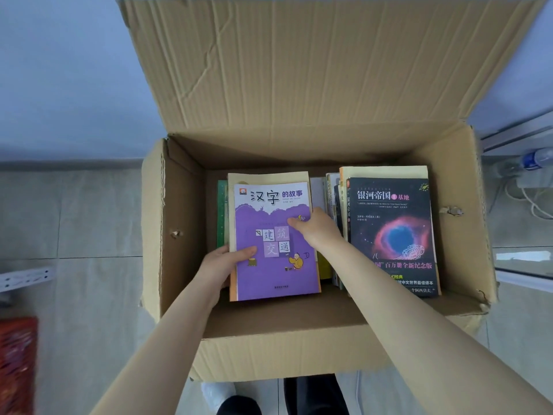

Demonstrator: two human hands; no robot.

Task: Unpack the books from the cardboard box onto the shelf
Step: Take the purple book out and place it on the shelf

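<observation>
An open cardboard box (179,205) stands on the floor with its back flap up. Inside on the left lies a stack topped by a purple and white book (275,265). My left hand (224,265) grips the stack's left edge, thumb on the purple cover. My right hand (317,227) holds the right edge of the same stack, thumb on the cover and fingers hidden behind it. On the right lies a dark book with a pink nebula cover (392,235) on another stack. Several thin books (332,199) stand on edge between the two stacks.
A white metal shelf frame (517,136) is at the right, with a plastic bottle (535,158) and white cables (529,202) on the floor. A white perforated bar (24,278) and a red object (16,363) lie at the left. My feet (239,402) are below the box.
</observation>
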